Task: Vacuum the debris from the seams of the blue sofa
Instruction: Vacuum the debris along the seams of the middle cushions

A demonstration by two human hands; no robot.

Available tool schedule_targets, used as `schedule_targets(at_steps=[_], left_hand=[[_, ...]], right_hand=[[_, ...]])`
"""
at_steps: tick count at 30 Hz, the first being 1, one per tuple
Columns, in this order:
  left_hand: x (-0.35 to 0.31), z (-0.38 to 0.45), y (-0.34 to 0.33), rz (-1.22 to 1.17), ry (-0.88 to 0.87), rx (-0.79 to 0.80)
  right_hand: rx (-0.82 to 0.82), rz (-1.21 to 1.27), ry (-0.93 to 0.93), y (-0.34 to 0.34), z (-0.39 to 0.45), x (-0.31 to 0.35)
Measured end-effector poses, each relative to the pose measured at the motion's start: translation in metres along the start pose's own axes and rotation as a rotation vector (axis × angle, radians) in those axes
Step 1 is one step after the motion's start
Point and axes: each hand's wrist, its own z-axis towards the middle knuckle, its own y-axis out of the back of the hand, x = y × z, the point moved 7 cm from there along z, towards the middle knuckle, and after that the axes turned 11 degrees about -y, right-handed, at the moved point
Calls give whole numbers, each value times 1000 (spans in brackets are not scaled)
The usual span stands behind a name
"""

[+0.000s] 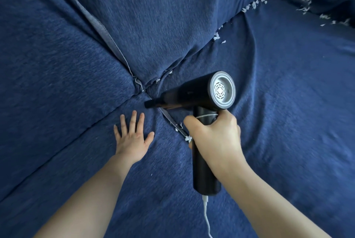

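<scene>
Here: right hand (pixel 215 134) wrapped around black handheld vacuum (pixel 194 95), nozzle at blue sofa (pixel 288 93) seam junction; left hand (pixel 132 138) flat, fingers spread, pressing cushion; white debris (pixel 253 5) along back seam.

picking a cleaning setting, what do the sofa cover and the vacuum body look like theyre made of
Sofa cover: woven fabric, matte, with a fine heathered texture and soft wrinkles. Vacuum: apparently hard plastic, matte black body with a smooth grey vented end cap; it could be coated metal.
</scene>
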Motion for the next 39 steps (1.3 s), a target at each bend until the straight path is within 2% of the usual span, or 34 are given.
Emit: schedule_targets(at_steps=[12, 27, 39], left_hand=[[-9, -11, -1, -51, 17, 83], [-20, -31, -3, -110, 43, 68], [-23, -35, -8, -103, 52, 71]], right_hand=[[-36, -102, 26, 61, -13, -16], [-67, -207, 46, 83, -35, -38], [-113, -190, 117, 93, -31, -26]])
